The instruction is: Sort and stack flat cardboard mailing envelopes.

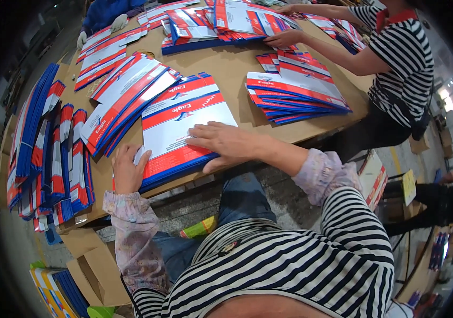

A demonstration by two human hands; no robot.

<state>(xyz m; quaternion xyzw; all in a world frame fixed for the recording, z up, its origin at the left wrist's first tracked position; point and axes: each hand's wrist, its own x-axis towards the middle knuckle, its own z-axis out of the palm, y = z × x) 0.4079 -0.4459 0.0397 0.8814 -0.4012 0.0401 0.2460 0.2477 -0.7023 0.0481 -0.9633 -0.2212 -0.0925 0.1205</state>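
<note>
A stack of flat red, white and blue printed cartons [165,127] lies on the cardboard-coloured table in front of me. My right hand [225,142] rests flat on its top carton, fingers stretched leftward and thumb apart near the front right edge. At the stack's left front corner is my left hand [129,168], its thumb spread from the fingers and touching the edge; it does not hold the stack up. Just left of this stack, more cartons [131,100] lie fanned out and overlapping.
To the right sits another carton pile [295,87]. Tied bundles [51,153] stand along the table's left edge. Across the table, a co-worker in a striped shirt [404,58] reaches over a large pile [221,32]; another person wears blue [107,16]. An opened cardboard box [96,270] is at lower left.
</note>
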